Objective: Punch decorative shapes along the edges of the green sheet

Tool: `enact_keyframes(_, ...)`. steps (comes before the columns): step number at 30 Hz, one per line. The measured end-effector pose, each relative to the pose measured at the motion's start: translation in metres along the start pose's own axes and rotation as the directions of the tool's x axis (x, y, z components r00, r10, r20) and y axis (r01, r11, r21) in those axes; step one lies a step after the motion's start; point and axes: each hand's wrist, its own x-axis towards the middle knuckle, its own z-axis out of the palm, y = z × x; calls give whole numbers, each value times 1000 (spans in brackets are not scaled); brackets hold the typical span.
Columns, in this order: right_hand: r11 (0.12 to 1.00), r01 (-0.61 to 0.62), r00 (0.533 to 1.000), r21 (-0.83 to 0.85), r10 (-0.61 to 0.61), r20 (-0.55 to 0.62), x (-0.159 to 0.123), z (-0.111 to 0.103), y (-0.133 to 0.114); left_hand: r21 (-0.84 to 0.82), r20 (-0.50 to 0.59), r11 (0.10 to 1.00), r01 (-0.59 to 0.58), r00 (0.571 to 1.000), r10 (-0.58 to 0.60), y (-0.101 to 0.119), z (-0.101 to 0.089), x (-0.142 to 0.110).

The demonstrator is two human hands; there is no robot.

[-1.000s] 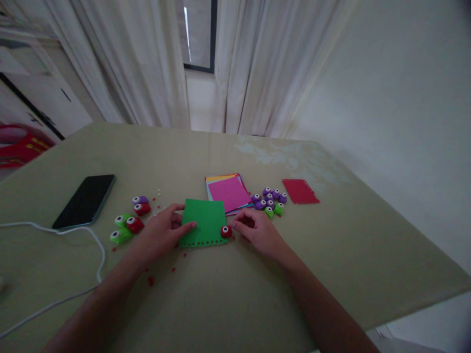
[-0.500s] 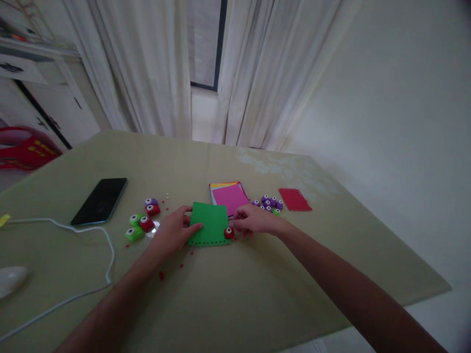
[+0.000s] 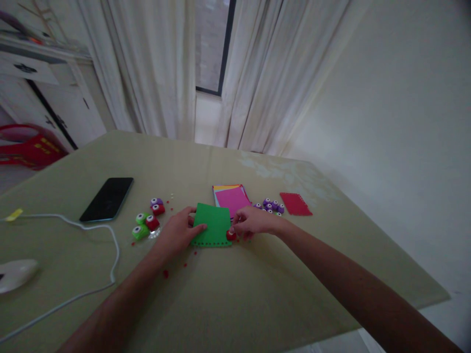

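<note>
A green foam or paper sheet [image 3: 212, 223] has a row of small holes along its near edge. My left hand [image 3: 181, 226] pinches its left side, thumb on top and fingers behind. At the lower right edge sits a small red craft punch [image 3: 230, 236] with the sheet's edge at it. The fingers of my right hand [image 3: 247, 220] are closed on the top of this punch, hiding most of its white button. Tiny red and green bits lie just beside it.
Green, red and purple punches [image 3: 147, 223] stand left; purple ones [image 3: 270, 203] cluster right. Behind the green sheet lie coloured sheets [image 3: 231, 198], with a red sheet [image 3: 295, 203] farther right. A black phone [image 3: 107, 200], white cable [image 3: 114, 245] and white mouse [image 3: 18, 274] occupy the left side.
My right fingers have moved from beside the red craft punch onto its top, covering its button. The left hand keeps its hold on the green sheet. The whole view has shifted slightly.
</note>
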Motion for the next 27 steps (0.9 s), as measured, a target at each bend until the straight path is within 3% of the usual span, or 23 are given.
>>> enact_keyframes(10,993,13,999,-119,-7,50,-4,-1,-5,48,-34,999,1,999,0,11,-2,-6)
enact_keyframes(27,997,-12,1000,-72,14,27,-9,-2,-8,63,-38,998,5,999,-3,16,-1,-8)
